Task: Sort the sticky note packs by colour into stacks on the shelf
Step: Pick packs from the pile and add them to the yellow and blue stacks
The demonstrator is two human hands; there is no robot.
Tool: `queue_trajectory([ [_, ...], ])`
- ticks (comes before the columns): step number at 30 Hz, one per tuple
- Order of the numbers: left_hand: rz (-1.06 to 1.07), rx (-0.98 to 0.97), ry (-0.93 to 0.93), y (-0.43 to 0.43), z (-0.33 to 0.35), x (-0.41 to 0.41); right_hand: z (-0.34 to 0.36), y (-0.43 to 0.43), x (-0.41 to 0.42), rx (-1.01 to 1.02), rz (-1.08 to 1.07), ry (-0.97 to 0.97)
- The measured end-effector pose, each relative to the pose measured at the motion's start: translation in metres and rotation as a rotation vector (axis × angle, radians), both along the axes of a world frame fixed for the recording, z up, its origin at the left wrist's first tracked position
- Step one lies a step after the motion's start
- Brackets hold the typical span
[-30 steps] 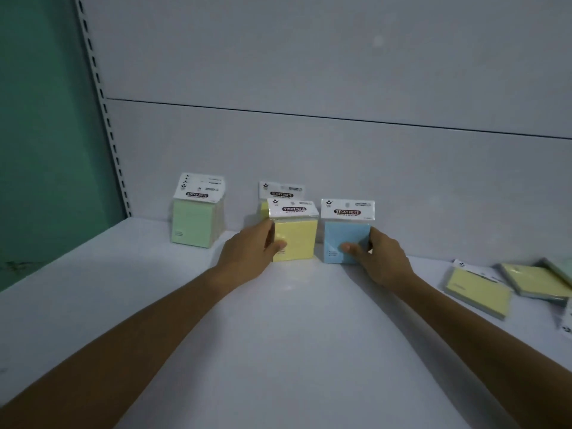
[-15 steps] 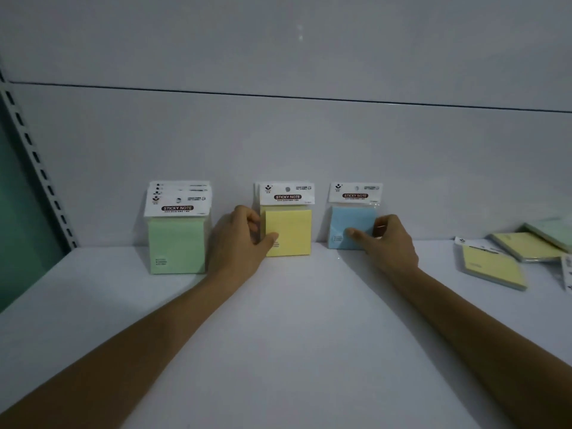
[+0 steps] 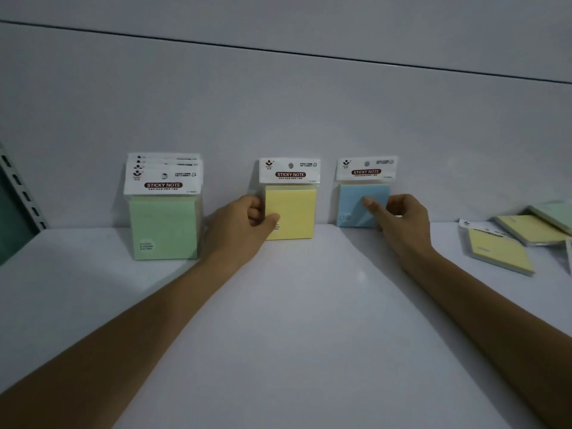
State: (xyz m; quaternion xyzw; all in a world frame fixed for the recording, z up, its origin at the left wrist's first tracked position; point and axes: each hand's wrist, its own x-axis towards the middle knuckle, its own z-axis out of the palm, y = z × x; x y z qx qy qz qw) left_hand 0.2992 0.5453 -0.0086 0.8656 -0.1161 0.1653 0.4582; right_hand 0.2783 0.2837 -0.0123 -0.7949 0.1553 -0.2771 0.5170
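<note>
Three upright groups of sticky note packs lean against the shelf's back wall. A green stack (image 3: 164, 224) of several packs stands on the left. In the middle stands a yellow pack (image 3: 294, 212); my left hand (image 3: 238, 230) grips its left edge with thumb in front. To the right stands a blue pack (image 3: 362, 202); my right hand (image 3: 399, 221) pinches its right side, thumb across the front.
Loose packs lie flat at the right of the white shelf (image 3: 294, 335): a yellow one (image 3: 498, 255), another yellow one (image 3: 529, 230) behind it, and a green one (image 3: 554, 212) at the edge. A slotted upright (image 3: 21, 193) stands at far left.
Both hands have pushed the yellow and blue packs back against the wall and set them apart. The view has swung to face the wall squarely.
</note>
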Motion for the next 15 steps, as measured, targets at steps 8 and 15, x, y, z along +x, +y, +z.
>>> queue_trajectory([
  [8, 0.016, 0.036, 0.014, -0.0011, 0.0023, -0.0017, 0.0029, 0.0015, -0.0028, 0.053, 0.012, -0.032],
  [15, 0.012, 0.012, 0.034, -0.0032, 0.0030, -0.0033, 0.0008, -0.0001, -0.0018, 0.070, 0.022, -0.081],
])
